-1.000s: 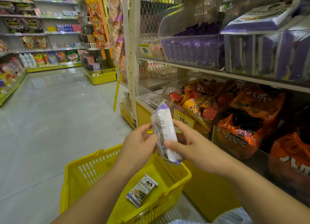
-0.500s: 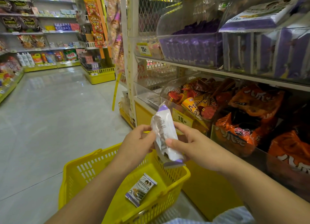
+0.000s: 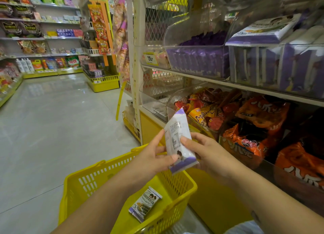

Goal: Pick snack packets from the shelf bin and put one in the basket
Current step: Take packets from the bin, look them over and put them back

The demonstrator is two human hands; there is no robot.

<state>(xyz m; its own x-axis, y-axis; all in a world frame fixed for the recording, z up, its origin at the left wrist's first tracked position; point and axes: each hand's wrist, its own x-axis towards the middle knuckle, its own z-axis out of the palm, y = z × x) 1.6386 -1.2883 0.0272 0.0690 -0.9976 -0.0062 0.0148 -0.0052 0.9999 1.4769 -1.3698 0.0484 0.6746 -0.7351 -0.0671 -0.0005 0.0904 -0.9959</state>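
Head camera view, looking down a shop aisle with a snack shelf on the right. Both bare hands hold one white and purple snack packet [image 3: 178, 139] upright, above the far right corner of a yellow basket [image 3: 98, 169] and in front of the shelf. The left hand [image 3: 154, 162] holds the packet's left edge, its fingers [image 3: 157, 139] lying up along the side and the thumb pressed on the lower front. The right hand [image 3: 208, 155] grips the right edge, thumb on the front and the other fingers curled behind the packet.

A second small packet [image 3: 145, 204], with a cartoon picture on it, lies flat on the basket floor near the right wall.

On the upper shelf, a clear shelf bin [image 3: 198, 62] holds rows of purple packets, and another clear bin [image 3: 280, 65] just beside it, to the right, holds more white and purple ones. Below, orange snack bags [image 3: 245, 140] fill the lower bins. A pale tiled floor [image 3: 52, 119] stretches left towards further stocked shelves [image 3: 43, 37].
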